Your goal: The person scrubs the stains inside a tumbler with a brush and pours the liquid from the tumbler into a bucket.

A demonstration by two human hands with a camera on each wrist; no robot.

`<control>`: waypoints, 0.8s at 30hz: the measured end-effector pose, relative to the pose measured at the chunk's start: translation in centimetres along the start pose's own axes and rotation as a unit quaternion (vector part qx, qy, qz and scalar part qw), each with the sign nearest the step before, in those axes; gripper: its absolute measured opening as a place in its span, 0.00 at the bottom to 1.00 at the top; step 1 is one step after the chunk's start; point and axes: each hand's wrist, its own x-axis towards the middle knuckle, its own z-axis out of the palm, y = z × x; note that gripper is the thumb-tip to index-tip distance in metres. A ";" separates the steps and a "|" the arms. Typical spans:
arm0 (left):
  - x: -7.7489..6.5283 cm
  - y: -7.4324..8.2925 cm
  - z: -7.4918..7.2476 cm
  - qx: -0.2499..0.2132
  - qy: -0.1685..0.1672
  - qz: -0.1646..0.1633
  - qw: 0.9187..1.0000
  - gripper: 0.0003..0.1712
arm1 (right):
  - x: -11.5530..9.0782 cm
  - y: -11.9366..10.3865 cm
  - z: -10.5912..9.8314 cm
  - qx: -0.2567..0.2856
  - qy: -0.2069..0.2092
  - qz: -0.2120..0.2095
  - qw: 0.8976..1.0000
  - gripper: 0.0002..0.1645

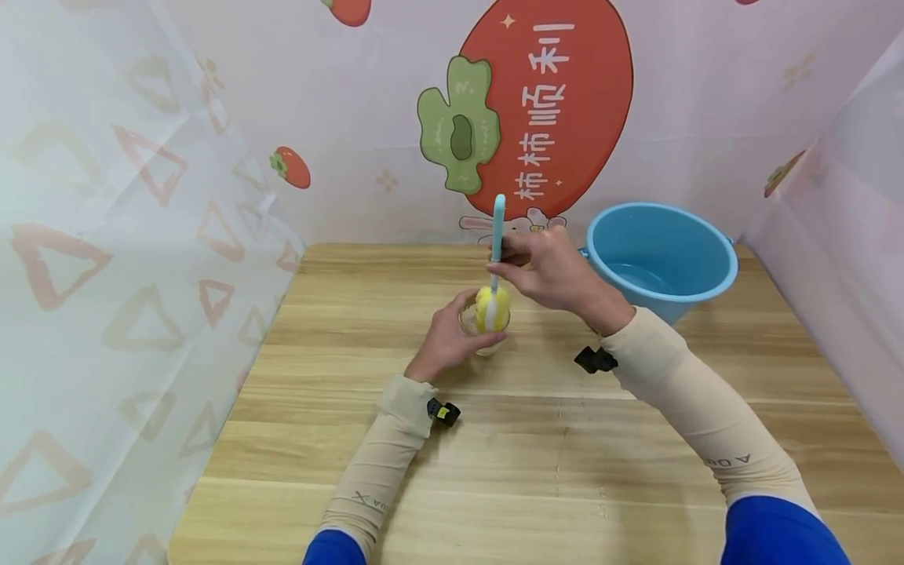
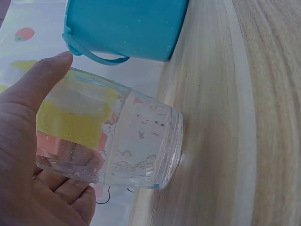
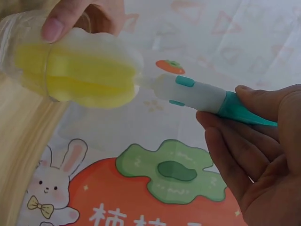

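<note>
My left hand [image 1: 452, 337] grips a clear glass [image 2: 141, 141] near its rim, thumb on one side and fingers round the other. The base of the glass is at the wooden tabletop. In my right hand [image 1: 551, 271] is a bottle brush [image 1: 498, 220], pinched by its teal and white handle between thumb and fingers. Its yellow and white sponge head [image 3: 89, 75] is partly inside the glass, with the upper part sticking out above the rim. The handle stands nearly upright in the head view.
A blue bucket [image 1: 660, 290] stands at the back right of the wooden table [image 1: 339, 408], beside my right hand. A patterned cloth [image 1: 367, 141] with a big persimmon print hangs behind the table. Small wet marks [image 1: 561, 431] dot the tabletop.
</note>
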 end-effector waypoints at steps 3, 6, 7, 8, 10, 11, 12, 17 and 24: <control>0.1 0.1 -0.1 0.002 0.000 0.002 1.000 0.49 | 0.2 -0.2 0.1 0.016 0.003 0.009 1.000 0.10; 0.1 0.0 -0.2 0.001 -0.004 0.005 1.000 0.46 | 0.4 -0.3 0.6 0.036 0.009 0.021 0.999 0.11; 0.1 0.0 -0.2 0.001 -0.006 0.005 1.000 0.45 | 0.4 -0.3 0.8 0.044 0.012 0.023 0.999 0.11; 0.1 -0.1 -0.2 0.000 -0.008 0.006 1.000 0.43 | 0.4 -0.3 1.0 0.051 0.016 0.023 0.998 0.12; 0.0 -0.1 -0.2 -0.002 -0.011 0.008 1.000 0.41 | 0.4 -0.2 1.3 0.059 0.024 0.015 0.998 0.12; 0.0 -0.1 -0.2 -0.002 -0.013 0.009 1.000 0.40 | 0.3 -0.2 1.5 0.061 0.028 0.008 0.998 0.12; 0.0 -0.1 -0.2 -0.001 -0.013 0.009 1.000 0.40 | 0.3 -0.1 1.6 0.063 0.031 0.001 0.998 0.12; -0.1 0.1 -0.1 -0.011 -0.012 0.005 1.000 0.42 | -0.1 0.3 1.7 0.048 0.020 -0.028 0.998 0.09; -0.1 0.1 0.0 -0.006 -0.009 -0.006 1.000 0.50 | -0.3 0.0 0.5 0.013 -0.002 -0.003 1.000 0.11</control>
